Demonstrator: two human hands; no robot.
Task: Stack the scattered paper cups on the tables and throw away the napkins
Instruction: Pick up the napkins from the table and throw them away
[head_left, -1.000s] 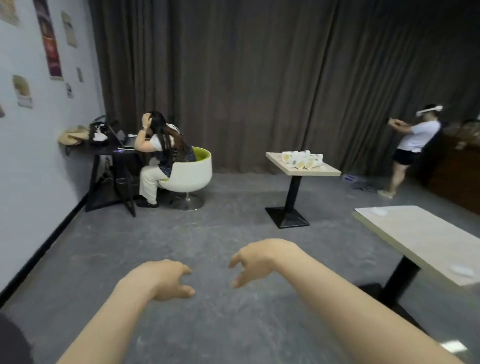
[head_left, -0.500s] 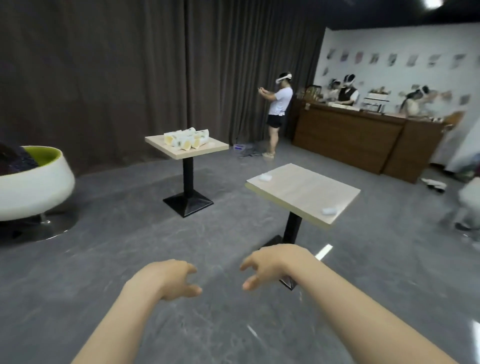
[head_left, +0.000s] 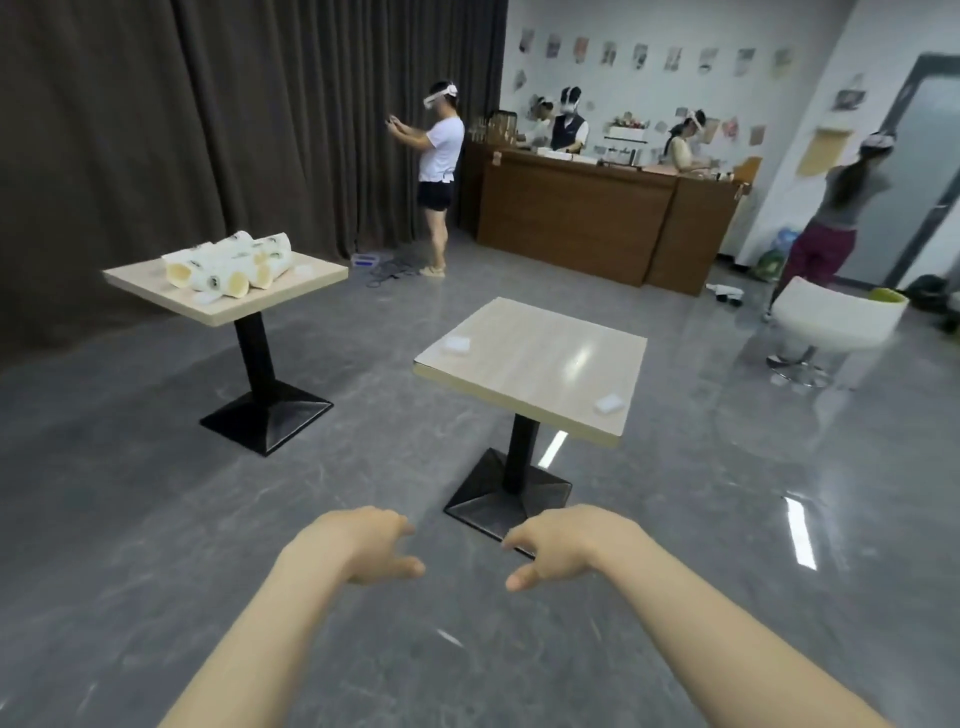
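Your left hand (head_left: 363, 545) and right hand (head_left: 563, 545) hang in front of you over the grey floor (head_left: 156, 519), palms down, fingers loosely curled and relaxed, holding and touching nothing. The two thumbs point toward each other across a gap.

Just beyond your right hand stands the near table (head_left: 545, 358) on its black pedestal. On its top lie two small white napkins, well apart from each other: one (head_left: 455, 344) at the far left corner, another (head_left: 609, 403) near the right front edge. Both are out past your fingertips, with the table's base between you and them.

Farther off to your left stands the second table (head_left: 156, 280). A cluster of paper cups (head_left: 228, 265) lies on its side there, open mouths facing you; whether anything sits inside them cannot be told. Two white napkins rest beside them, one (head_left: 204, 298) in front and one (head_left: 304, 269) to the right.

Behind, people stand by a wooden counter (head_left: 571, 218) and a dark curtain (head_left: 208, 104).
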